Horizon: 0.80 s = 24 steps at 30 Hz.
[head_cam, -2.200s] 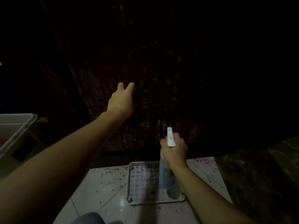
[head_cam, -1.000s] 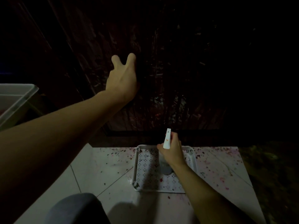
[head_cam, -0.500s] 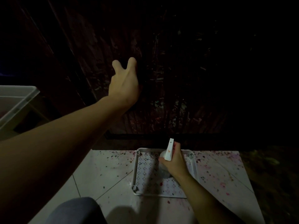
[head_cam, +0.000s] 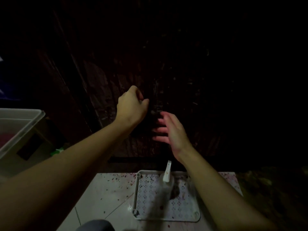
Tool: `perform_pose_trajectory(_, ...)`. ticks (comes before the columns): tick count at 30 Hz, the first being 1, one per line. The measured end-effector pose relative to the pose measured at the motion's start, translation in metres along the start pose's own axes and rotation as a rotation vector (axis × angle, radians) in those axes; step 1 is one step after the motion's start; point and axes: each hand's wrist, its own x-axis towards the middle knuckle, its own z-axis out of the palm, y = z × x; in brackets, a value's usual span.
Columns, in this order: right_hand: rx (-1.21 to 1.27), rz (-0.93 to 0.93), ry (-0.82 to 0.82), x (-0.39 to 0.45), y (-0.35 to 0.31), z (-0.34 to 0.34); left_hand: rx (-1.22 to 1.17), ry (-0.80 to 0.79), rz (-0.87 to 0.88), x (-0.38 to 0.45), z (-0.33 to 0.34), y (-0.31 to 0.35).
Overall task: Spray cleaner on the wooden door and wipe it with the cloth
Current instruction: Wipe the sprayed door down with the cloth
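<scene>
The dark wooden door [head_cam: 191,67] fills the upper view, streaked with wet marks. My left hand [head_cam: 131,109] is up against it, its fingers curled round a dark cloth [head_cam: 155,112] that barely shows in the gloom. Just to its right, my right hand [head_cam: 170,130] has straight, spread fingers reaching the cloth's lower edge; whether they touch it is hard to tell. The spray bottle [head_cam: 166,180], clear with a white trigger head, stands upright by itself on a white patterned tray [head_cam: 135,197] below my hands.
The tray lies on a pale speckled tiled floor [head_cam: 103,189] at the foot of the door. A translucent plastic bin [head_cam: 20,120] stands at the left. A grey rounded shape [head_cam: 95,225] sits at the bottom edge. The right side is dark ground.
My right hand has let go of the spray bottle, left it standing on the tray and risen to the cloth. My left hand's fingers have curled and it has dropped lower on the door.
</scene>
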Motion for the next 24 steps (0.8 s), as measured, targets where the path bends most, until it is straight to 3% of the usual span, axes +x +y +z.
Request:
perform_pose_trajectory(3,0.115,0.019,-0.113,-0.003,-0.068,0.032,-0.263,0.072,-0.057,0.004,-0.029,0.042)
perform_pose_trajectory(7,0.006,-0.173,0.112,-0.004,-0.164,0.060,-0.430,0.147,0.000,0.032,-0.100,0.116)
perform_pose_trajectory(10,0.021,-0.342,0.287,-0.007,-0.254,0.076,-0.189,0.372,0.208,0.065,-0.169,0.168)
perform_pose_trajectory(13,0.043,-0.455,0.358,-0.016,-0.349,0.091,-0.018,0.541,0.226,0.109,-0.241,0.216)
perform_pose_trajectory(24,-0.089,-0.795,0.397,-0.023,-0.676,0.150,0.243,0.606,0.382,0.242,-0.465,0.391)
